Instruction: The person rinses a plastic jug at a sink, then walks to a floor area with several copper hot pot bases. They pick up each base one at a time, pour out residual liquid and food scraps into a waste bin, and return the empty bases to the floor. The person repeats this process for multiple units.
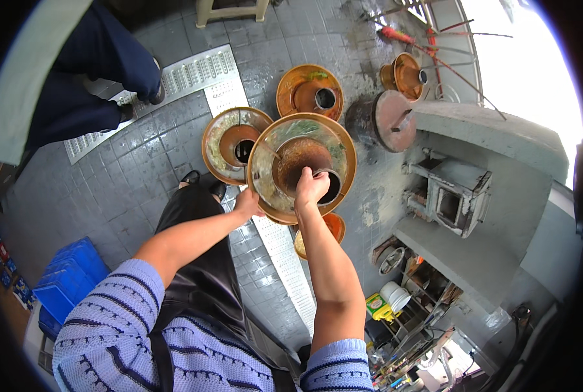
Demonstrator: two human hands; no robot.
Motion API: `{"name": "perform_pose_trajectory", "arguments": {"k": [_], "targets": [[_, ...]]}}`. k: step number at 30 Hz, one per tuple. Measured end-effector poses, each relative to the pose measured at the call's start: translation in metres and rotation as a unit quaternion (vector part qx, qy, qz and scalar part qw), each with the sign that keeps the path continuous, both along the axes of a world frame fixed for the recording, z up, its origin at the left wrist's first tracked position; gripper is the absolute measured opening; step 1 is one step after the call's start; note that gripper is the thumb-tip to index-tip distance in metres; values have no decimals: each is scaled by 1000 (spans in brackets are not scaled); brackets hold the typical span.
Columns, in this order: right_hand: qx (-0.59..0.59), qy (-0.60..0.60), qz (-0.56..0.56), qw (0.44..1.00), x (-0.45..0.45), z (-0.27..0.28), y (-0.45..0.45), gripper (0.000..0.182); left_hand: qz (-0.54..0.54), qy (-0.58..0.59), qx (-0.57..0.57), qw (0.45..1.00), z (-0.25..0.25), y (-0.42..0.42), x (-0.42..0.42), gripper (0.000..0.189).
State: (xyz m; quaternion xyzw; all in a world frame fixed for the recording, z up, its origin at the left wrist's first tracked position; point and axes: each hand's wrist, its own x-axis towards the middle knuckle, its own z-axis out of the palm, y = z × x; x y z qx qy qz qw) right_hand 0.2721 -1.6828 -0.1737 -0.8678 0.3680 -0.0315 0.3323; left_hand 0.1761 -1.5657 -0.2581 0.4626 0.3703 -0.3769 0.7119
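A large copper hot pot with a central chimney (299,152) is between my hands, with greens and pale food under what looks like a clear cover. My right hand (312,185) grips the rim of its chimney. At its lower left outer edge, my left hand (249,203) holds the pot's rim, fingers partly hidden. Close by on the left is another copper hot pot (207,147) with pale contents. A third copper pot (284,88), with some green bits, stands beyond. Part of an orange-coloured pot (339,226) shows below, partly behind my right forearm.
A metal drum with a round lid (395,121) stands right of the pots, near a smaller copper pot (408,73). Perforated drain covers (284,259) cross the wet tiled floor. Another person's legs (86,93) are at upper left. Blue crates (71,274) stand lower left.
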Motion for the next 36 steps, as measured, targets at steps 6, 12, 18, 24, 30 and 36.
{"name": "perform_pose_trajectory", "arguments": {"k": [6,12,18,24,30,36], "targets": [[-38,38,182,982,-15,126,35,23,131,65,-181,973,89,-4,-66,32],[-67,51,318,944,-45,230,86,22,-149,-38,-215,964,141,81,-93,37],[-70,85,464,879,-89,277,147,21,218,60,-117,967,139,164,-144,26],[-57,90,641,760,-139,308,251,21,470,-58,-282,835,158,207,-208,37],[-65,69,785,612,-207,313,355,21,593,-86,-283,748,199,276,-267,28],[-79,46,883,461,-275,339,486,23,719,-127,-245,637,200,358,-336,27]]}}
